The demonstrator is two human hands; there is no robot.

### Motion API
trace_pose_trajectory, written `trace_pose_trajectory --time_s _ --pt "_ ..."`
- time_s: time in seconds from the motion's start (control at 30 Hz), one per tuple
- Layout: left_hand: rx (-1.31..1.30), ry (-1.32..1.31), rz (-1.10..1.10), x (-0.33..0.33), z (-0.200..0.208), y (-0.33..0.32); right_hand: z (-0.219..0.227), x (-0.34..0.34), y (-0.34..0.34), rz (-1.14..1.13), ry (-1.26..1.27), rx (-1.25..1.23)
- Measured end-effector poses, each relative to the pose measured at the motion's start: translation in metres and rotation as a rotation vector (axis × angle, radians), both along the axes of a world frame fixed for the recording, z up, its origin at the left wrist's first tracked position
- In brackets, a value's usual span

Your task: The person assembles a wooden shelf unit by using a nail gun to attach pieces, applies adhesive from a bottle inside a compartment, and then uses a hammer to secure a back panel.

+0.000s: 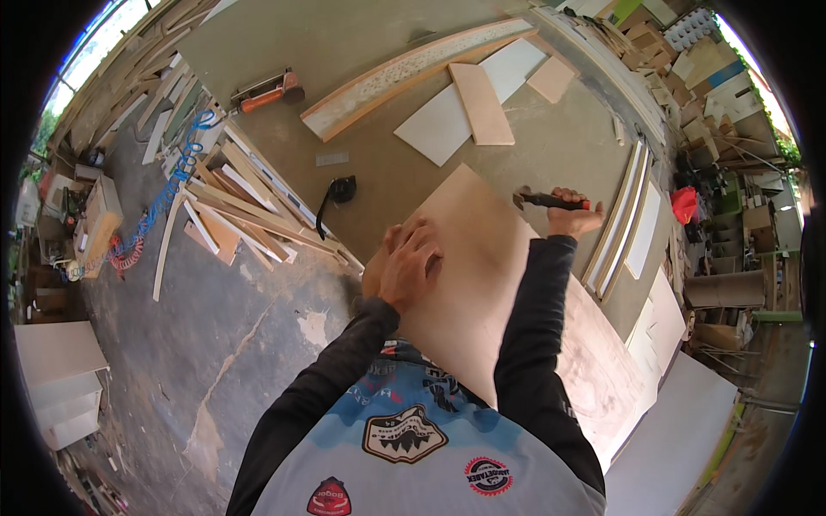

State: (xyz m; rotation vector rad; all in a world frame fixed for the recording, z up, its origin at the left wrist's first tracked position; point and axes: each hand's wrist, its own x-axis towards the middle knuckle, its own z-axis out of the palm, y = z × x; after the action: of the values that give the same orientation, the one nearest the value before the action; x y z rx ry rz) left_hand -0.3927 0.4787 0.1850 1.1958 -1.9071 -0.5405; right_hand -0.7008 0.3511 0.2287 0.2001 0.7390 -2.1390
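My right hand (575, 213) is wrapped round the handle of a hammer (544, 199). The handle is dark with a red end, and the head points left, above the far right edge of a plywood panel (475, 249). This light brown panel lies in front of me, its far corner pointing away. My left hand (409, 265) rests on the panel near its left edge, fingers bent and somewhat apart, with nothing visible in them. A black tape measure (342, 189) lies on the worktable (370, 168) beyond my left hand.
An orange nail gun (268, 96) lies far left. A long wooden frame piece (413, 77), a white board (437, 125) and a brown board (482, 105) are across the table. Narrow strips (621, 219) lie right. Scrap wood (237, 206) and a blue coiled hose (176, 176) are left.
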Motion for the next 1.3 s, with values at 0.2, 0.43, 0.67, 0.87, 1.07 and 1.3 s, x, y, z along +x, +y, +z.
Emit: trace_pose_trajectory --time_s 0.2,0.43,0.67,0.87,1.07,1.3 --pt "0.038 0.010 -0.003 -0.005 0.007 0.001 0.031 0.025 0.074 0.264 0.496 -0.290" --pt "0.009 0.044 -0.044 -0.001 0.001 0.002 0.035 0.125 0.120 0.047 0.993 -0.271" --pt "0.098 0.194 -0.084 0.018 -0.003 -0.001 -0.005 0.161 0.136 0.344 1.396 -0.389" --pt "0.059 0.043 -0.111 0.018 -0.001 0.000 -0.002 0.169 0.120 0.095 1.189 -0.292" --pt "-0.013 0.029 -0.140 0.004 -0.001 0.003 0.016 0.147 0.120 0.136 0.746 -0.486" --pt "0.046 0.167 -0.206 0.014 -0.022 -0.003 0.013 0.154 0.120 0.093 0.896 -0.470"
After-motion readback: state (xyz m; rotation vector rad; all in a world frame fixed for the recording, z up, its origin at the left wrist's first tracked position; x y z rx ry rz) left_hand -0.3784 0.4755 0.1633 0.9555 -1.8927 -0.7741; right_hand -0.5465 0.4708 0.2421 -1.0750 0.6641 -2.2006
